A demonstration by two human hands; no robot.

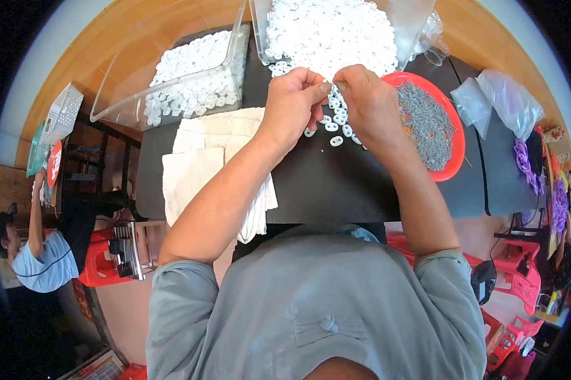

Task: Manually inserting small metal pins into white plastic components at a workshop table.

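My left hand (292, 104) and my right hand (371, 104) meet fingertip to fingertip above the black table (336, 190). Both pinch, but whatever lies between the fingertips is too small and covered to make out. Beneath and between them lie several loose white oval pieces (336, 140), each with two holes. Just beyond my fingers is a big heap of the same white pieces (330, 35), spilling from a clear plastic bin (414, 25). To the right of my right hand stands a red basin (458, 136) of small grey screws (425, 120).
Another clear bin (130, 104) with white pieces stands at the back left. Folded cream cloths (193, 174) lie by my left forearm. Clear plastic bags (510, 101) rest at the right. A co-worker (44, 253) sits far left; red stools (517, 272) stand on the floor.
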